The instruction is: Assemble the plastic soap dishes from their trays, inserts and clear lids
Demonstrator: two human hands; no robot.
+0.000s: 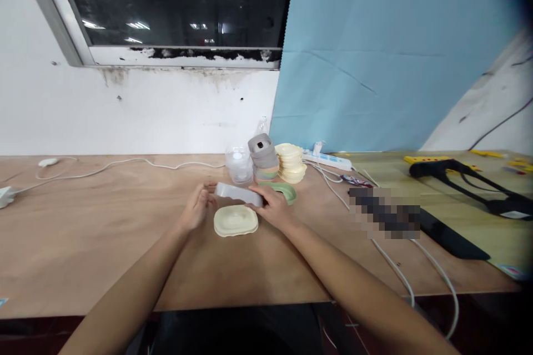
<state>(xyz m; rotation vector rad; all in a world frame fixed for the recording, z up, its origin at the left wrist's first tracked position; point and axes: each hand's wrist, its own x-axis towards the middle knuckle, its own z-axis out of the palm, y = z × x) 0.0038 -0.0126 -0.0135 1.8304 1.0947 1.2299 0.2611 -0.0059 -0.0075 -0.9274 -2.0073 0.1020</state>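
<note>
A light grey plastic container [239, 194], seen from the side, is between my two hands just above the table. My right hand [272, 208] grips its right end, thumb toward me and fingers along the top. At the left end, the curled fingers of my left hand [195, 208] close on its edge; their tips are partly hidden. Right in front of the container, cream lids [236, 221] lie stacked on the table. A green lid [288, 192] rests behind my right hand, partly covered by it.
Clear tubs [239, 166], stacked grey containers [264, 158] and a pile of cream lids [291, 163] stand at the back. A power strip [331, 161], white cables [393, 269], a dark flat object [452, 236] and a black frame [474, 183] occupy the right side.
</note>
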